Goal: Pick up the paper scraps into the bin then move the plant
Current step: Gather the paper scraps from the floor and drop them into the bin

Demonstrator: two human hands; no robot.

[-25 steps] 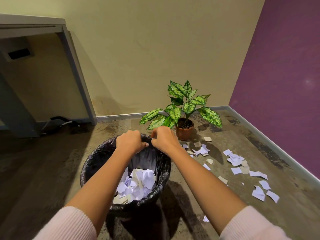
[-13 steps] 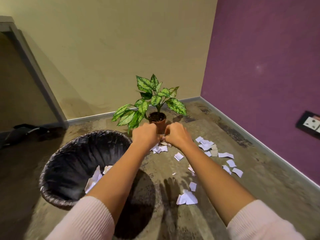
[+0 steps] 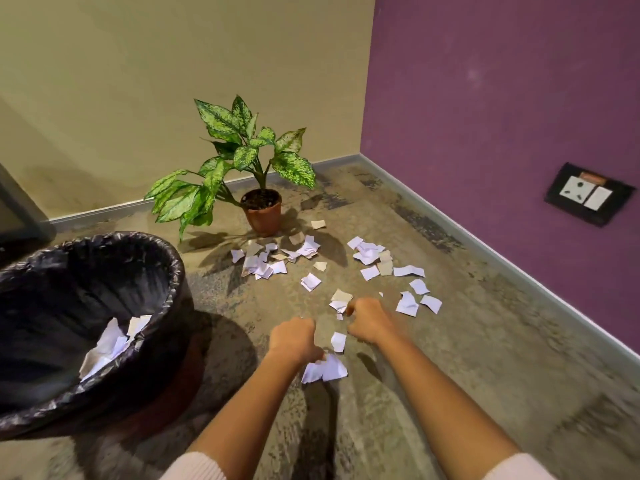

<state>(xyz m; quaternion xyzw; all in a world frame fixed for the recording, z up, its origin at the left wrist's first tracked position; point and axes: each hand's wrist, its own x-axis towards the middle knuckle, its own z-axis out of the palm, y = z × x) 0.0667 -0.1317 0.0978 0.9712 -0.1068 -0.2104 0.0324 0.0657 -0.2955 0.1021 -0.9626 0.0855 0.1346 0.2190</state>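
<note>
Several white and beige paper scraps (image 3: 375, 270) lie scattered on the mottled floor in front of the potted plant (image 3: 262, 211), which has speckled green leaves and a terracotta pot. The bin (image 3: 168, 261), lined with a black bag, stands at the left with some scraps inside. My left hand (image 3: 294, 339) is curled low over the floor, its fingers closed on a white scrap pile (image 3: 327, 368). To its right, my right hand (image 3: 369, 323) is curled too, its thumb and fingers pinching scraps (image 3: 341, 303) on the floor.
A beige wall and a purple wall meet in the corner behind the plant. A wall socket (image 3: 588, 194) sits low on the purple wall. A grey desk leg (image 3: 17, 209) shows at the left edge, behind the bin.
Both hands left the bin rim, swung right past the plant and dropped onto the scraps nearer me. The view turned right, so the bin now sits at the left edge.
</note>
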